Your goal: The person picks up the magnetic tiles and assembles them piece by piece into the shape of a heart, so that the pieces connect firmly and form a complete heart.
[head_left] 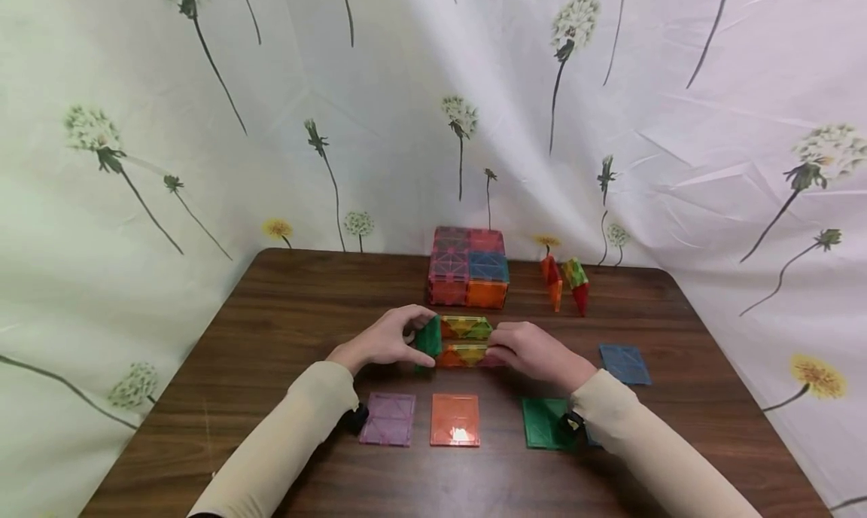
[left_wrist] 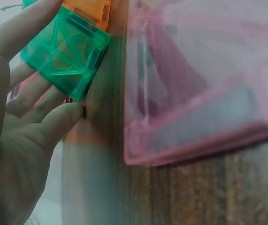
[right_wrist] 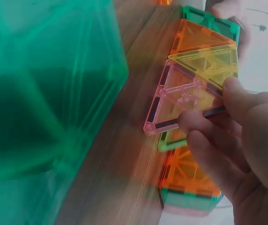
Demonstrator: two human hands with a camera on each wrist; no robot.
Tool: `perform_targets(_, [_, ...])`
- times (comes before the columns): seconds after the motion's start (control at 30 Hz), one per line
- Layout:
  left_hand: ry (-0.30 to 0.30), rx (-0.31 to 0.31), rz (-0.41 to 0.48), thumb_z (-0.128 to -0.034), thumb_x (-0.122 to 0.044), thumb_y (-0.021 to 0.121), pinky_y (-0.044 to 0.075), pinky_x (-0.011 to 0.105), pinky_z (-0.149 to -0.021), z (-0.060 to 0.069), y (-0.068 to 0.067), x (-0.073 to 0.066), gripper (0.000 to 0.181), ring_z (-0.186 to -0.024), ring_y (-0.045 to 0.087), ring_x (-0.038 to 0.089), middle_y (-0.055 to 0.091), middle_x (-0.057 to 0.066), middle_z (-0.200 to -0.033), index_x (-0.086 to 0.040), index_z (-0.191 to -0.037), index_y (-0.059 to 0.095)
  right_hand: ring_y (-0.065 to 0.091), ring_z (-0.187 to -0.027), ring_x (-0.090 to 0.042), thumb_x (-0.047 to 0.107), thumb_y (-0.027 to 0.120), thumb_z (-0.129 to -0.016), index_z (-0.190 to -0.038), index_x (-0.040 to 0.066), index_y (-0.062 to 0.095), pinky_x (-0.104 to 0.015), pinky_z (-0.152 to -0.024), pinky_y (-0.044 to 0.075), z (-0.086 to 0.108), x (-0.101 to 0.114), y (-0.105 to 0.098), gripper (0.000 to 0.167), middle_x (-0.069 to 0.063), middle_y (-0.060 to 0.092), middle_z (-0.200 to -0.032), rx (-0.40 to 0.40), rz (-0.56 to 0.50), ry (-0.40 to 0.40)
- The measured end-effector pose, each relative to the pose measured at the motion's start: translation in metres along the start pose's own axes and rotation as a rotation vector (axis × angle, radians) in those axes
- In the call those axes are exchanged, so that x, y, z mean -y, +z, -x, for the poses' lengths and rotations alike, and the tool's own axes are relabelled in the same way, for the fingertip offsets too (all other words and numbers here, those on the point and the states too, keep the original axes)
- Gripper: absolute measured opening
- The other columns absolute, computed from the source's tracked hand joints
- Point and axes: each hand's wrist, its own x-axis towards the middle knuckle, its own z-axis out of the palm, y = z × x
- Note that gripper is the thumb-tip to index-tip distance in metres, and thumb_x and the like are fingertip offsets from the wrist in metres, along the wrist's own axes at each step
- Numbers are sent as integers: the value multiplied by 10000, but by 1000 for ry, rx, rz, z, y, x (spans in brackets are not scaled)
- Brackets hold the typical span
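Two upright rows of translucent magnetic tiles stand at the middle of the table in the head view. My left hand (head_left: 389,339) holds a green square tile (head_left: 428,337) upright at their left end, its thumb at the lower edge. The left wrist view shows this green tile beside an orange tile (left_wrist: 94,10). At the right end, my right hand (head_left: 538,352) pinches a pink triangular tile (right_wrist: 183,96) between thumb and fingers. This pink tile lies against a yellow triangular tile (right_wrist: 211,65), with an orange triangular tile (right_wrist: 197,38) beyond it in the front row.
Behind the rows stands a tile box (head_left: 467,269). Two upright tile pieces, one orange-red (head_left: 552,283) and one green-red (head_left: 578,284), stand at back right. Flat on the table lie purple (head_left: 388,418), orange (head_left: 455,418), green (head_left: 545,424) and blue (head_left: 625,364) square tiles.
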Motion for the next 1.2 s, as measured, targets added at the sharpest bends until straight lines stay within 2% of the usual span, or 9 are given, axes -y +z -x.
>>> perform_targets(0.27, [31, 1, -42, -827, -297, 930, 553, 462, -1024, -1, 0, -2, 770, -1172, 600, 207, 619, 40, -1293, -108, -1473, 557, 573, -757, -8, 231, 698, -1038, -1029, 194, 766, -215, -713, 554, -9, 6, 6, 78, 114, 658, -917, 52, 2, 31])
perform_targets(0.53, [49, 27, -55, -838, -280, 921, 526, 431, -1069, -2, -1, 1, 800, -1192, 590, 197, 605, 39, -1320, -89, -1509, 530, 555, -750, -21, 207, 695, -1039, -1030, 188, 766, -237, -700, 540, -9, 2, 4, 74, 119, 626, -894, 47, 20, 11])
perform_targets(0.73, [72, 20, -65, -851, -293, 910, 526, 453, -1067, -6, -1, 2, 802, -1200, 589, 216, 606, 49, -1321, -95, -1521, 519, 555, -758, -30, 189, 699, -1035, -1032, 175, 760, -239, -712, 540, -12, 1, 3, 62, 108, 630, -901, 47, 15, 18])
perform_targets(0.9, [52, 15, -43, -851, -283, 910, 521, 469, -1078, -6, -1, 2, 809, -1217, 585, 229, 603, 57, -1328, -106, -1531, 508, 555, -765, -40, 197, 697, -1038, -1033, 174, 758, -244, -725, 549, -13, 1, 3, 65, 104, 628, -909, 50, 24, 25])
perform_targets(1.2, [32, 25, -31, -857, -255, 906, 514, 457, -1089, -7, 0, 2, 812, -1234, 573, 236, 577, 77, -1359, -92, -1538, 494, 566, -770, -29, 156, 718, -1018, -1022, 156, 771, -258, -723, 554, -1, -1, 0, 52, 90, 648, -921, 41, 23, 29])
